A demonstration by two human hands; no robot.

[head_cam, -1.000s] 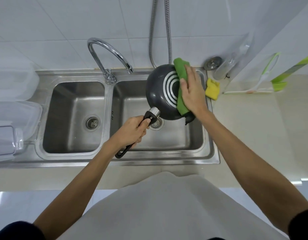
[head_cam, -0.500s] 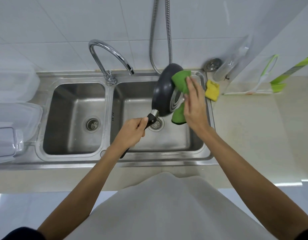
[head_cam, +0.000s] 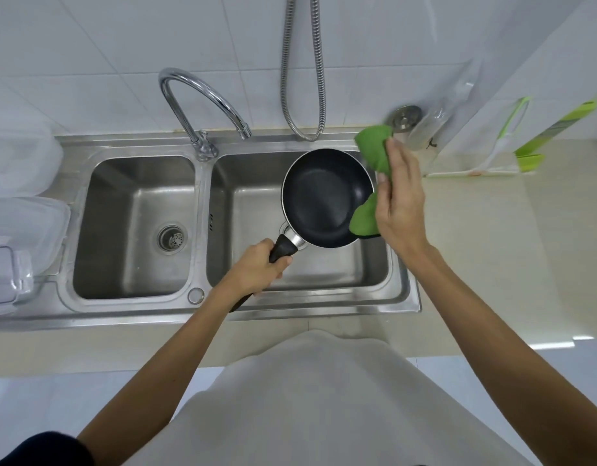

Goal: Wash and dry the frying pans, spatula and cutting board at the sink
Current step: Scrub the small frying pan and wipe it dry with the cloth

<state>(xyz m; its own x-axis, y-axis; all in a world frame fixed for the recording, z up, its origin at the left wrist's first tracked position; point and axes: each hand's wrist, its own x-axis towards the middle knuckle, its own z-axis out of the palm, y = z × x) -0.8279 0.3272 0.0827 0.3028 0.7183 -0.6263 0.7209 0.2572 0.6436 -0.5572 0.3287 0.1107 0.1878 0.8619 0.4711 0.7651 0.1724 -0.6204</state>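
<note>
A small black frying pan (head_cam: 325, 196) hangs over the right basin of the steel double sink (head_cam: 203, 307), its inside facing up at me. My left hand (head_cam: 256, 269) grips its black handle near the metal collar. My right hand (head_cam: 399, 200) holds a green cloth (head_cam: 374, 149) at the pan's right rim; the cloth's lower end (head_cam: 362, 220) lies against the rim. A white and green cutting board (head_cam: 492, 163) leans at the wall on the right counter. No spatula or second pan is in view.
A curved chrome tap (head_cam: 203, 95) stands between the basins and a metal hose (head_cam: 303, 72) hangs behind. Clear plastic containers (head_cam: 18, 203) sit left of the sink. A sink plug (head_cam: 406, 116) and a clear bottle (head_cam: 428, 129) lie behind the right basin.
The pan has been turned over, from underside facing me to inside facing me. My right hand with the cloth has come off the base and moved to the right rim.
</note>
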